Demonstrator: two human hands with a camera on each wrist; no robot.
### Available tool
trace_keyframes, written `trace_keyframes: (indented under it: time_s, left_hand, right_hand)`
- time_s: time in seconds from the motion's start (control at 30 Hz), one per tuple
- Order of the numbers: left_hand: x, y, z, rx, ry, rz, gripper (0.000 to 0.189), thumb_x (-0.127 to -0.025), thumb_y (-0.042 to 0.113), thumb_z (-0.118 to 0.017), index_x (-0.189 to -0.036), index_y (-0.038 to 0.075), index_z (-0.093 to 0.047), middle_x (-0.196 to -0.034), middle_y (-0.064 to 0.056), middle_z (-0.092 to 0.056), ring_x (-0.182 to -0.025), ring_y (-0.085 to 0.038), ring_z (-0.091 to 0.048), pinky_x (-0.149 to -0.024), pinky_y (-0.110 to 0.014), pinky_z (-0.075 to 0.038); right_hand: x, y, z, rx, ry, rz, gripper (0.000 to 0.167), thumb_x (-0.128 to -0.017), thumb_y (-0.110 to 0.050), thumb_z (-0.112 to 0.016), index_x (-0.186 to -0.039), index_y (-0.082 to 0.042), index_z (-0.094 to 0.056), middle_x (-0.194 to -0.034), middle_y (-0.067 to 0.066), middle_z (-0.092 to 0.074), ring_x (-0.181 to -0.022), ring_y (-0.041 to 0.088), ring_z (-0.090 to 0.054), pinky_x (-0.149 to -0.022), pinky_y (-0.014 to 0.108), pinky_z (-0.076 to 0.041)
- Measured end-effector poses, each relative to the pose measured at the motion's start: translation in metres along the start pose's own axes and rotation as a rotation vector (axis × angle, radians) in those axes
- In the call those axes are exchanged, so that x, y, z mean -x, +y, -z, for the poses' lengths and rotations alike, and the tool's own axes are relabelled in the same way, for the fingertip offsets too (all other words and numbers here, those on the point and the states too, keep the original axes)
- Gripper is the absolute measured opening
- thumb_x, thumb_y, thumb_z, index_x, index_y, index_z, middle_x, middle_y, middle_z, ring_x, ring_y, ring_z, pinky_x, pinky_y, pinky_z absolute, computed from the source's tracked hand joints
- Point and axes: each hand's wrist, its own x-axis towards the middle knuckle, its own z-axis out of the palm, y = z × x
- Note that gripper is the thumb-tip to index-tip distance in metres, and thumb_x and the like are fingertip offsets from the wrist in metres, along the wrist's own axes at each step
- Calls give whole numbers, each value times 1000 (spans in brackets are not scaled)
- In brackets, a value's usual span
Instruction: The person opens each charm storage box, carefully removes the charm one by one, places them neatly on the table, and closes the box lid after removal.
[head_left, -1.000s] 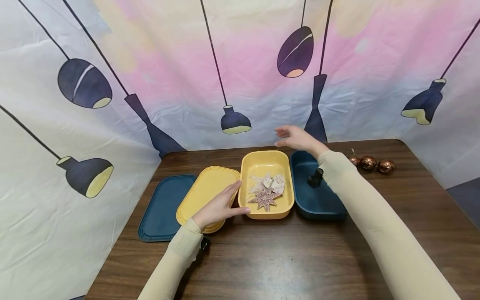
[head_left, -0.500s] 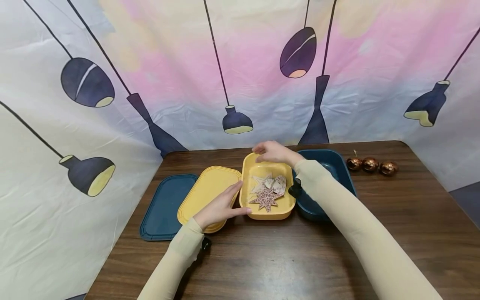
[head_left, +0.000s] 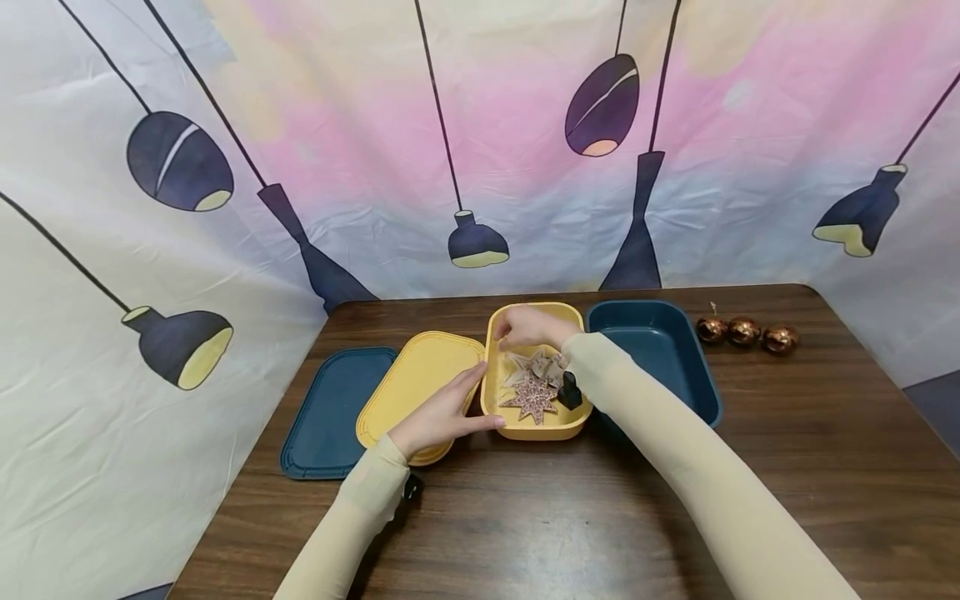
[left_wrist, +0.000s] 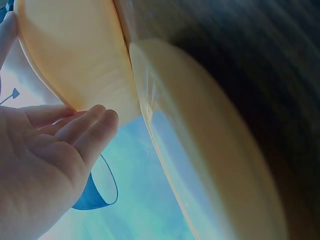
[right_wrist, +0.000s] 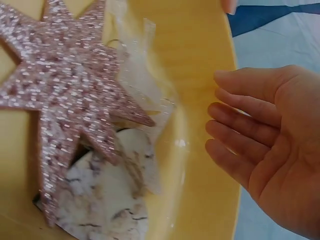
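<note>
My left hand (head_left: 442,415) rests at the near-left corner of a yellow container (head_left: 538,433), thumb at its front rim and straight fingers along its side. In the left wrist view, fingertips of the left hand (left_wrist: 50,155) touch the container wall (left_wrist: 75,55). My right hand (head_left: 528,325) hovers over the far part of the container. Loosely bent fingers of the right hand (right_wrist: 280,135) hold nothing in the right wrist view. Inside lie a pink glitter star (right_wrist: 70,75), a marbled white heart-like ornament (right_wrist: 100,195) and a pale star (head_left: 517,367), partly overlapping.
A dark blue container (head_left: 652,342) stands right of the yellow one. Farther right are three copper baubles (head_left: 743,332). On the left, a yellow lid (head_left: 412,387) overlaps a blue lid (head_left: 333,417). A lamp-patterned cloth (head_left: 480,150) hangs behind the wooden table (head_left: 510,525).
My right hand has moved left and down, from above the blue container to over the yellow one. My left hand has stayed at the yellow container.
</note>
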Motion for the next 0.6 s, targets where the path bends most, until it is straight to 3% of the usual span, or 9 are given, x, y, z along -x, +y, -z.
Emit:
trace_keyframes:
  time_s: [0.27, 0.6]
  left_hand:
    - [1, 2, 1, 3, 5, -3, 105, -87, 57, -73, -162, 7, -19, -164, -11, -26, -148, -24, -28, -117, -44, -30]
    - [1, -1, 0, -9, 1, 9, 105, -88, 59, -72, -162, 8, -18, -164, -12, -25, -149, -25, -28, -117, -44, -31]
  right_hand:
    - [-5, -1, -14, 104, -72, -10, 29, -92, -13, -72, -118, -2, -74, -119, 12, -71, -112, 27, -65, -96, 36, -52]
    - [-9, -3, -23, 125, -28, -59, 28, -88, -7, -72, -116, -2, -75, -117, 11, -72, -112, 28, -65, -95, 36, -53]
